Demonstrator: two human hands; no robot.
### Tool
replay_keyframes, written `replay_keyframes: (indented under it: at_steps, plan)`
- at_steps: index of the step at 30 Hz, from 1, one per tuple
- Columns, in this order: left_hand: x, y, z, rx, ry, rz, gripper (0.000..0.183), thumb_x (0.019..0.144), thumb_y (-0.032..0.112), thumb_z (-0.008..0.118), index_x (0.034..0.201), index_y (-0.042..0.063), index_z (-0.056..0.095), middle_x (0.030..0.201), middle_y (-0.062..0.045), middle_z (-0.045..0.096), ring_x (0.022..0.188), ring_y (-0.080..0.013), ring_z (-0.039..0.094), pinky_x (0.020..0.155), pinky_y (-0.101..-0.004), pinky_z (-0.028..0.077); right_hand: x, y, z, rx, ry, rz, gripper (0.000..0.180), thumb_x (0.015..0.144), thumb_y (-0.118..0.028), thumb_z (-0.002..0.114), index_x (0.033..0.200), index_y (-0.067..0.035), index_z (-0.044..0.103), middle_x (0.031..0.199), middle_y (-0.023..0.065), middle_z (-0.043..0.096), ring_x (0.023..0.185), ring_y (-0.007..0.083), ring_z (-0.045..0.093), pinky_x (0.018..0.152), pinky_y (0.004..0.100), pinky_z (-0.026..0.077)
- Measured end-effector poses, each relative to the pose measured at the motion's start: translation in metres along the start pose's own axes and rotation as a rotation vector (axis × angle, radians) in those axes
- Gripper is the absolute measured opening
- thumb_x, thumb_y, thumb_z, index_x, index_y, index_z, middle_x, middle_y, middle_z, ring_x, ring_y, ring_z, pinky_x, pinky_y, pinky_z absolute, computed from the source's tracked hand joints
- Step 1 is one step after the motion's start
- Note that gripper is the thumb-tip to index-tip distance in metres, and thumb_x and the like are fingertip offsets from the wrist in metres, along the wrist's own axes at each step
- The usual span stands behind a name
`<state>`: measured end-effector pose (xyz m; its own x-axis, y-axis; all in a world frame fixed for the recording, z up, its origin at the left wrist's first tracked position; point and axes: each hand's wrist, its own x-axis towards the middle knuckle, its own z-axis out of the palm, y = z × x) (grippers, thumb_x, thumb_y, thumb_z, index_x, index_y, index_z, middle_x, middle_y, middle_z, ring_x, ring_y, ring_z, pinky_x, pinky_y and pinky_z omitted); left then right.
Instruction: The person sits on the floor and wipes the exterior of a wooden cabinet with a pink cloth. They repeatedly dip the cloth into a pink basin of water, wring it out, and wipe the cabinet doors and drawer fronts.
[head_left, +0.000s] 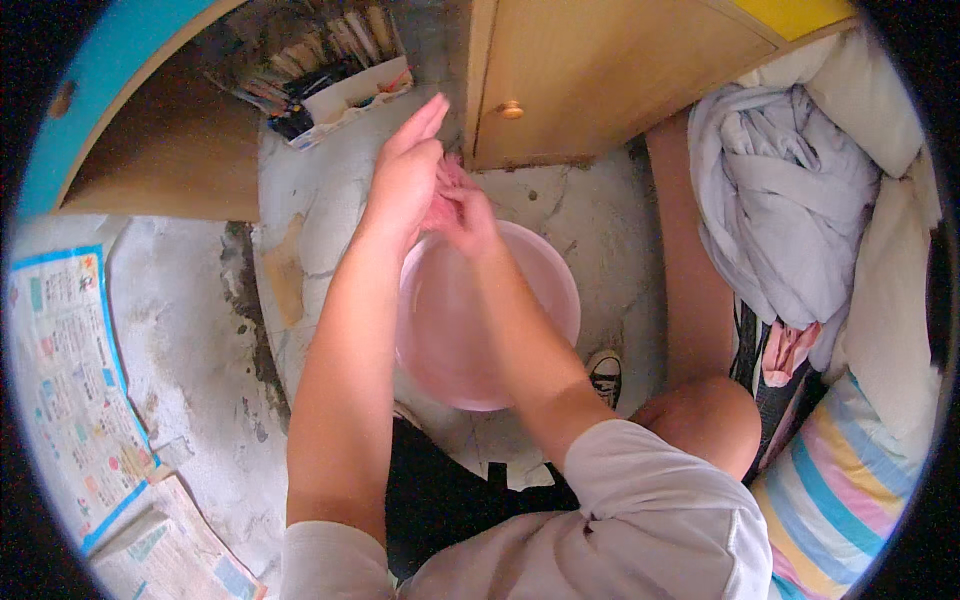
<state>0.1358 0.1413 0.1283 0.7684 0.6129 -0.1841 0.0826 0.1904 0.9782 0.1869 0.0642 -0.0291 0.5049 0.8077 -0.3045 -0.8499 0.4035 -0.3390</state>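
My left hand (409, 176) is raised with its fingers stretched out, palm turned towards my other hand. My right hand (469, 214) touches it from the right, its fingers partly bent and blurred. A reddish patch shows between the palms; whether it is skin or a held thing cannot be told. Both hands are above the far rim of a round pink basin (450, 330) on the floor. My forearms reach over the basin, and the right one covers part of it. The basin's inside looks smooth; whether it holds water is unclear.
A wooden cabinet door (592, 82) with a round knob stands beyond the hands. Left of it, a white box (356, 94) sits near brushes or pens. Grey bedding (795, 187) and a striped cushion (840, 480) lie at right. A sneaker (604, 379) is beside the basin.
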Motion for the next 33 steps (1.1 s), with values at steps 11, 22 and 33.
replay_keyframes:
  at_steps: [11, 22, 33]
  plan:
    - [-0.06, -0.011, -0.063, -0.258, -0.035, -0.549, 0.049, 0.098, 0.026, 0.066, 0.142, 0.008, 0.052, 0.131, -0.009, 0.063, 0.124, -0.0244, 0.058, 0.106, -0.0411, 0.044, -0.104, -0.045, 0.068, -0.107, -0.065, 0.023, 0.061, 0.097, -0.011, 0.066, 0.152, -0.005, 0.041, 0.144, 0.0107, 0.056, 0.13, 0.023, 0.057, 0.105, 0.0367, 0.049]
    - [-0.079, -0.005, -0.055, -0.016, 0.175, 0.03, 0.048, 0.083, 0.014, 0.082, 0.123, 0.005, 0.057, 0.121, -0.008, 0.064, 0.105, -0.0209, 0.063, 0.093, -0.0351, 0.052, -0.103, -0.046, 0.103, -0.781, -0.049, -0.02, 0.033, 0.094, -0.022, 0.076, 0.118, -0.008, 0.058, 0.113, 0.0062, 0.069, 0.097, 0.0152, 0.066, 0.084, 0.0331, 0.055]
    - [-0.111, 0.027, -0.029, 0.629, 0.3, 0.551, 0.052, 0.08, 0.017, 0.083, 0.126, 0.003, 0.064, 0.133, -0.013, 0.057, 0.123, -0.0318, 0.057, 0.106, -0.0394, 0.047, -0.117, -0.067, 0.15, -0.62, 0.005, -0.015, 0.024, 0.099, -0.03, 0.068, 0.11, -0.011, 0.059, 0.104, 0.0031, 0.068, 0.093, 0.0168, 0.066, 0.08, 0.0359, 0.056]
